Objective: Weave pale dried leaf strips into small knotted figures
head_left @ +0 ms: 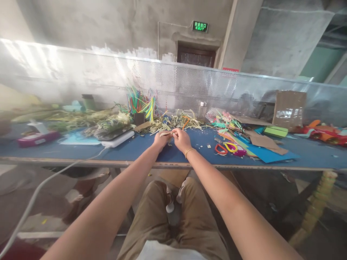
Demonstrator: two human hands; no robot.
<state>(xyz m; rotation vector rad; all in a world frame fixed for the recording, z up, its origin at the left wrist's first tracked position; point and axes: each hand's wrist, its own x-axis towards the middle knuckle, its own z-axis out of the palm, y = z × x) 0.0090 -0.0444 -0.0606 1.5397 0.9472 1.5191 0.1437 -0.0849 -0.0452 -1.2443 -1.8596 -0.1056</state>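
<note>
Above the blue tabletop point(130, 153), my left hand point(161, 140) and my right hand point(181, 140) meet with their fingers closed. A small pale strip point(165, 133), like dried husk, lies in my left fingers and reaches toward my right fingertips. My right thumb and finger pinch at its end; exactly what they grip is too small to make out. A thin orange stick point(185, 122) slants up just behind my right hand, and whether it touches that hand I cannot tell. Tangled pale husk strips point(179, 119) lie just beyond both hands.
Left are a white power strip point(118, 139) with its cable, a husk heap point(108, 122) and a magenta box point(38, 137). Colourful pipe cleaners point(141, 103) stand behind. Right are scissors point(226, 148), blue sheets point(276, 155) and cardboard point(289, 108). A perforated metal screen point(162, 77) runs along the back.
</note>
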